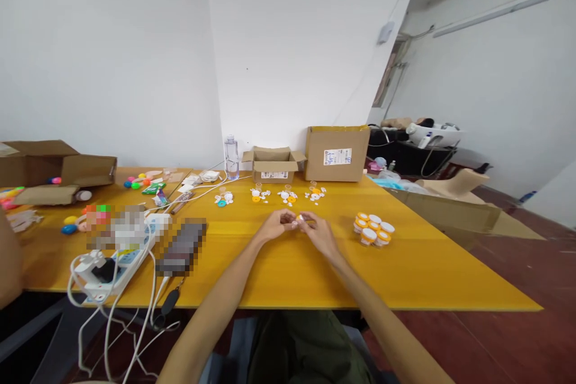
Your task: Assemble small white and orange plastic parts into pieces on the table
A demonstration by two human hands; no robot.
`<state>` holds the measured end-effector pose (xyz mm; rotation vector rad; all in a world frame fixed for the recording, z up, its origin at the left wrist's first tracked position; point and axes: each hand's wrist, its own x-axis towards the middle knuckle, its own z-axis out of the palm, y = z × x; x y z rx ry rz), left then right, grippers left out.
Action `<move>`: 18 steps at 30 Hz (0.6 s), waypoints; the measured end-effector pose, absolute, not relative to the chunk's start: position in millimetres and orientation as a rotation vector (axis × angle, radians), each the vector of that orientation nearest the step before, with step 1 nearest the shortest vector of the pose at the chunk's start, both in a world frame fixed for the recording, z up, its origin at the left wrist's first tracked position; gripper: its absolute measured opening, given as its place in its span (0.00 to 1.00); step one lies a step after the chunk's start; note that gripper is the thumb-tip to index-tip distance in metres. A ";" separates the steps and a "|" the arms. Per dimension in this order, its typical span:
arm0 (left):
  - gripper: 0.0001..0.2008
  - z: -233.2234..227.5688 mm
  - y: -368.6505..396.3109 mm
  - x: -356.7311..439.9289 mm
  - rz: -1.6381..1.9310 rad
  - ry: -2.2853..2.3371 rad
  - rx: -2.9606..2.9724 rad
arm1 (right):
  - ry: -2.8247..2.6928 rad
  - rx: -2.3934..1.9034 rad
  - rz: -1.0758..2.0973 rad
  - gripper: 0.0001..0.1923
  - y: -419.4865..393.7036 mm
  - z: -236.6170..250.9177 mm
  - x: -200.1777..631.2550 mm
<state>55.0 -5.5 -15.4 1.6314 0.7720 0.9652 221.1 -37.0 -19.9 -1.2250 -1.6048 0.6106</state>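
The yellow table point(279, 276) was the landmark, and everything lay on it or stood about it. Against its far edge, by the wall, stood the closed cardboard box point(337, 153), and just left of that the smaller open box point(273, 165) with its flaps spread, probably so its contents could be reached. Left again stood a clear bottle point(231, 157), upright. At the table's left end lay another open carton point(49, 169), a white power strip point(117, 258) with cables trailing over the near edge, and scattered bright plastic toys point(139, 181).

Toward the table's far middle, four little heaps of white and orange parts point(287, 195) sat in a row, seemingly sorted into sets. To the right of centre, a tight cluster of small orange pots with white lids point(373, 229) stood upright, apparently grouped as finished pieces.

Above the table's centre the two hands met. The left hand point(275, 225) and the right hand point(318, 231) both had fingertips pinched together on one small white piece point(299, 218), held just over the tabletop between them, likely so both thumbs could work it. It was too small to tell its long axis or which way it pointed; it seemed to lie roughly across, from hand to hand.
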 end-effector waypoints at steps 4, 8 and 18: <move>0.14 -12.9 -2.5 51.5 0.975 0.801 1.566 | -1.526 -1.114 0.774 0.15 -43.3 -25.8 220.9; 0.14 -10.7 -2.8 49.8 0.962 0.803 1.577 | -1.481 -1.074 0.861 0.17 -47.2 -28.1 218.6; 0.15 -4.1 -12.7 51.9 0.992 0.809 1.682 | -1.461 -1.054 0.858 0.14 -51.0 -26.0 213.3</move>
